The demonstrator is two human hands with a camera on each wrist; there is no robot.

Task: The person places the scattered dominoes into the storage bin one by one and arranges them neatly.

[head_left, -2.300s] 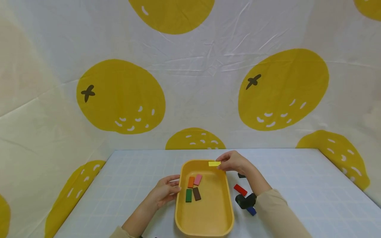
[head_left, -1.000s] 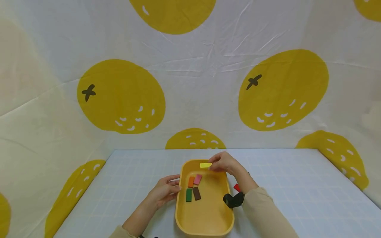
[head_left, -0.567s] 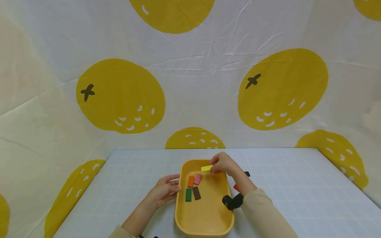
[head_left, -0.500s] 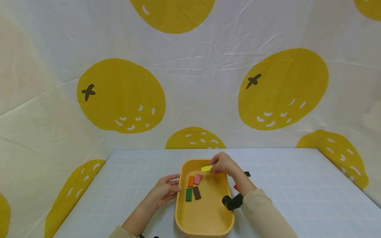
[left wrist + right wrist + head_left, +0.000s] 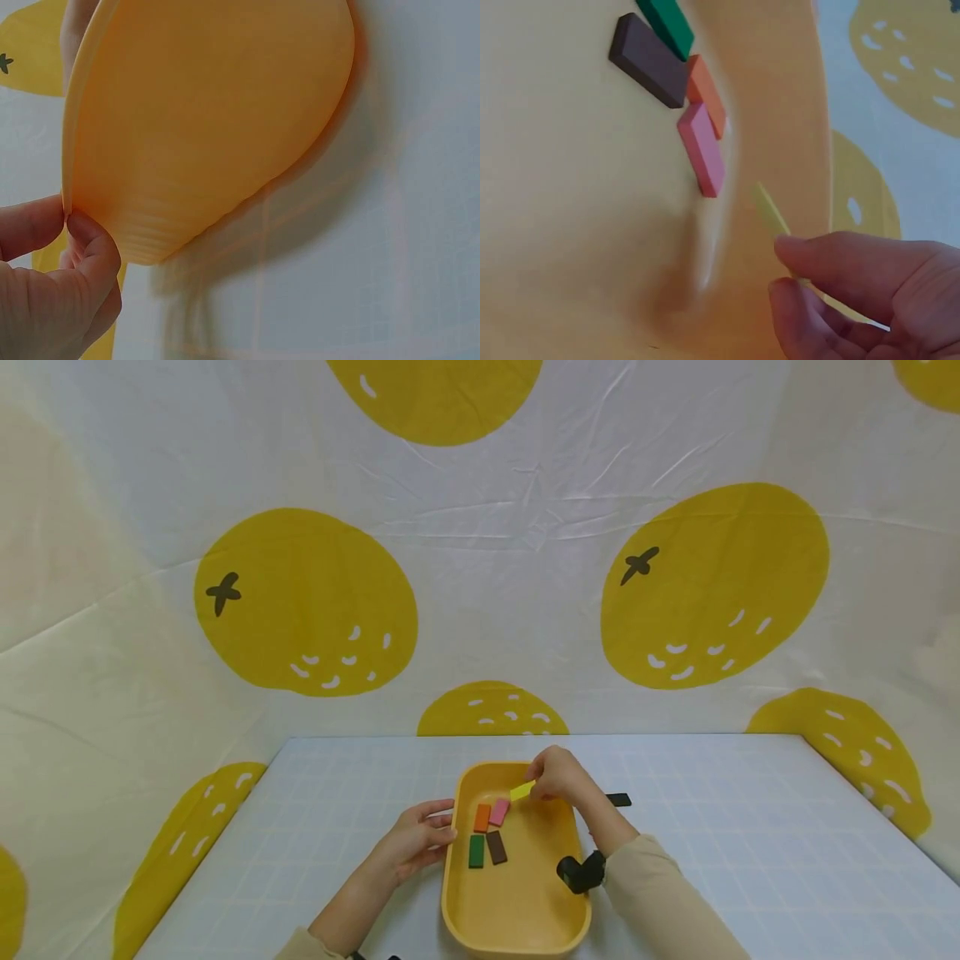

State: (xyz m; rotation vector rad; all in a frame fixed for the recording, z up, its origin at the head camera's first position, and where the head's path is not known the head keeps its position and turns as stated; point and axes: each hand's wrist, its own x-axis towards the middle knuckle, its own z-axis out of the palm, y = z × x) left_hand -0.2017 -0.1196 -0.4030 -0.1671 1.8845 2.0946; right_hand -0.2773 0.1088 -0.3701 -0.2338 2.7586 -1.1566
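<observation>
A yellow oblong block (image 5: 522,791) is pinched between the thumb and fingertips of my right hand (image 5: 558,774), over the far end of an orange-yellow tray (image 5: 517,910). The right wrist view shows the block tilted, its lower end near the pink block (image 5: 702,150). My left hand (image 5: 415,842) pinches the tray's left rim between thumb and finger, as the left wrist view shows. Inside the tray, beside the pink block, lie an orange block (image 5: 482,818), a green block (image 5: 476,852) and a brown block (image 5: 497,847).
A black block (image 5: 619,799) lies on the pale checked table (image 5: 750,860) right of the tray, partly behind the right forearm. A black device (image 5: 581,872) on the right wrist overlaps the tray's right rim in the head view. A fruit-print cloth (image 5: 510,610) hangs behind.
My right hand has carried the yellow block left and down into the tray's far end, turning it towards the pink block. The left hand has stayed at the rim.
</observation>
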